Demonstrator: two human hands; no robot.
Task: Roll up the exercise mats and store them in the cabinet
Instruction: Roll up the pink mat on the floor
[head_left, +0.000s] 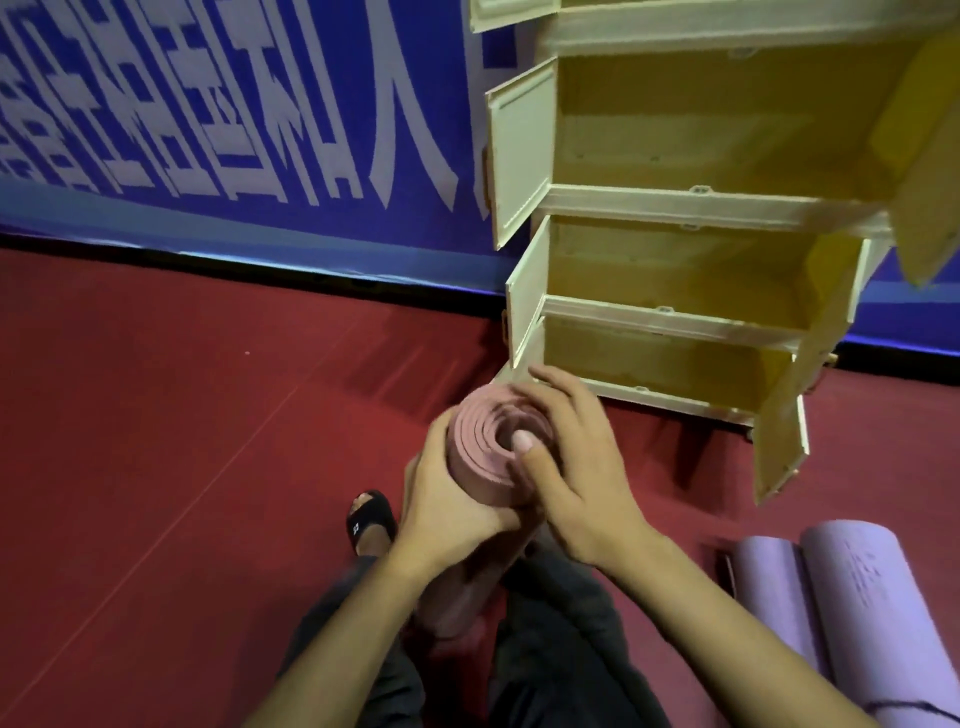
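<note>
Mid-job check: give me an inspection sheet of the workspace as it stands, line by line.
Surface: red floor, bare where visible.
Job's things: rolled pink foam mat held upright; two rolled lilac mats lying on the floor to the right; cream cabinet, doors open, visible compartments hold nothing.
Clutter: nothing seen.
Grippers: left hand grips the pink roll's side; right hand rests on its end, thumb at the core.
Cables: nothing seen.
Surroundings: blue banner with white lettering; black sandal.
</note>
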